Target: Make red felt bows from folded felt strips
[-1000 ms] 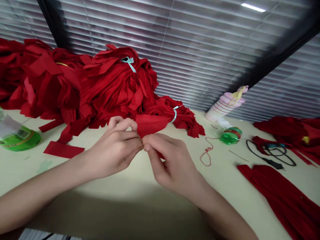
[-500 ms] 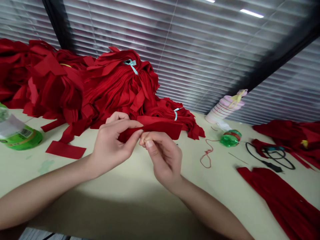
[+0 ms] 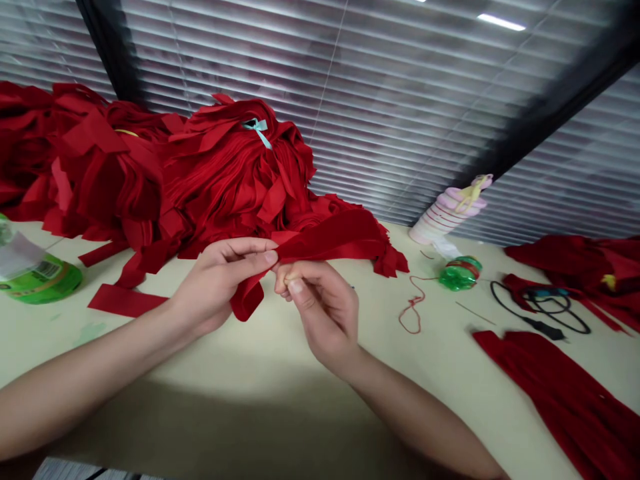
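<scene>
My left hand [image 3: 220, 283] pinches a red fabric strip [image 3: 333, 239] between thumb and forefinger. One end of the strip stretches to the right above my other hand, and a short folded end hangs below my left fingers. Close beside it, my right hand [image 3: 323, 307] is closed with thumb pressed to the fingertips. What those fingertips hold, if anything, is too small to make out. Behind both hands lies a large heap of red fabric strips [image 3: 235, 173], bundled with a pale blue tie [image 3: 259, 127].
A green-labelled bottle [image 3: 45, 277] stands at left, near a loose red strip [image 3: 125, 301]. To the right are a pink-white thread spool [image 3: 447, 210], a green plastic piece [image 3: 460, 273], red thread [image 3: 411, 313], a black cable [image 3: 545, 327] and red cloth [image 3: 560, 393]. Window blinds [image 3: 380, 100] rise behind.
The red strip has been turned and raised: its right end now arcs higher and a folded end shows under my left fingers. My left thumb has shifted onto the strip. My right hand stays closed.
</scene>
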Action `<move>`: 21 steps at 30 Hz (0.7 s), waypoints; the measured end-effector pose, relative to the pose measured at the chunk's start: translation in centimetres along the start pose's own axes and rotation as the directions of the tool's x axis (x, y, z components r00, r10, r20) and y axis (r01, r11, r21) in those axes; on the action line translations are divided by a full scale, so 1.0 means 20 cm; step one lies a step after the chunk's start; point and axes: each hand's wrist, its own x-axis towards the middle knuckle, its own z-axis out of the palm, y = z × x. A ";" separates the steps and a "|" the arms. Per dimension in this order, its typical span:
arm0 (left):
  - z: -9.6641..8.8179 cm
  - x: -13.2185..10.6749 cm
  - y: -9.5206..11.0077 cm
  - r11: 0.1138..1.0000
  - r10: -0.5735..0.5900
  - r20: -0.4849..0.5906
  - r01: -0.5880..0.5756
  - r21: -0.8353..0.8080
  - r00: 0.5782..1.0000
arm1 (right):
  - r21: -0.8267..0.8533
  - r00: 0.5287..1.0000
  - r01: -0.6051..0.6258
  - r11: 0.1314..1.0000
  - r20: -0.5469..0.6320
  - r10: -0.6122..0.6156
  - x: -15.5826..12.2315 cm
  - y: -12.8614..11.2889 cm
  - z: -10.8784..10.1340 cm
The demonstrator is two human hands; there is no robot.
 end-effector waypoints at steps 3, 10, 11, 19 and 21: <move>0.00 0.00 0.01 0.990 -0.059 0.127 0.075 -0.120 0.990 | 0.160 0.998 -0.033 0.987 -0.039 0.040 0.02 -0.01 -0.01; -0.07 0.00 0.08 0.998 0.064 0.436 -0.060 -0.023 0.897 | 0.411 0.918 -0.383 0.827 0.071 0.389 0.09 -0.13 -0.07; -0.08 0.00 0.10 0.984 0.109 0.517 -0.166 0.065 0.849 | 0.424 0.880 -0.470 0.774 0.155 0.449 0.10 -0.16 -0.08; -0.05 -0.03 0.07 0.312 0.312 0.633 -0.706 0.636 0.708 | 0.133 0.877 -0.438 0.889 0.281 0.390 0.10 -0.27 -0.13; -0.03 -0.02 0.04 0.271 0.343 0.606 -0.694 0.667 0.717 | 0.078 0.911 -0.355 0.932 0.251 0.326 0.09 -0.27 -0.13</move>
